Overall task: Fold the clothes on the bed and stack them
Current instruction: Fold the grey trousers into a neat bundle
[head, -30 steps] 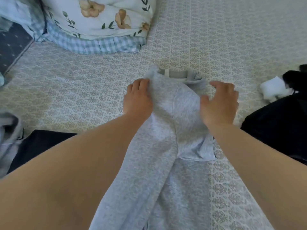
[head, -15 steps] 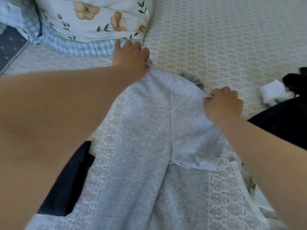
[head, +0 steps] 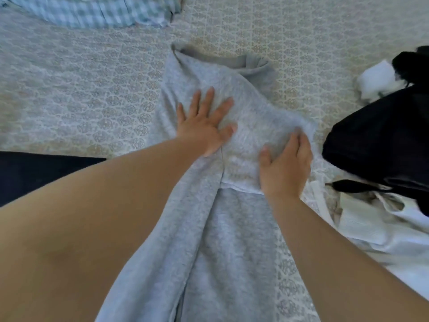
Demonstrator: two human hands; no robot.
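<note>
A pair of light grey sweatpants (head: pixel 232 228) lies lengthwise on the patterned bed cover (head: pixel 81 101), waistband at the far end, legs running toward me. My left hand (head: pixel 204 126) lies flat on the upper part of the pants with fingers spread. My right hand (head: pixel 285 166) presses flat on the folded flap at the pants' right side, fingers straight and together. Neither hand grips the cloth.
A black garment (head: pixel 383 140) lies at the right, with a white rolled item (head: pixel 378 82) beyond it and white cloth (head: pixel 383 226) nearer me. A dark navy garment (head: pixel 34 175) sits at the left. A checked blue pillow edge (head: pixel 92 15) lies at the far side.
My left hand let go of the waistband corner and came back to lie flat on the pants. My right hand released its pinch on the right edge and now presses flat.
</note>
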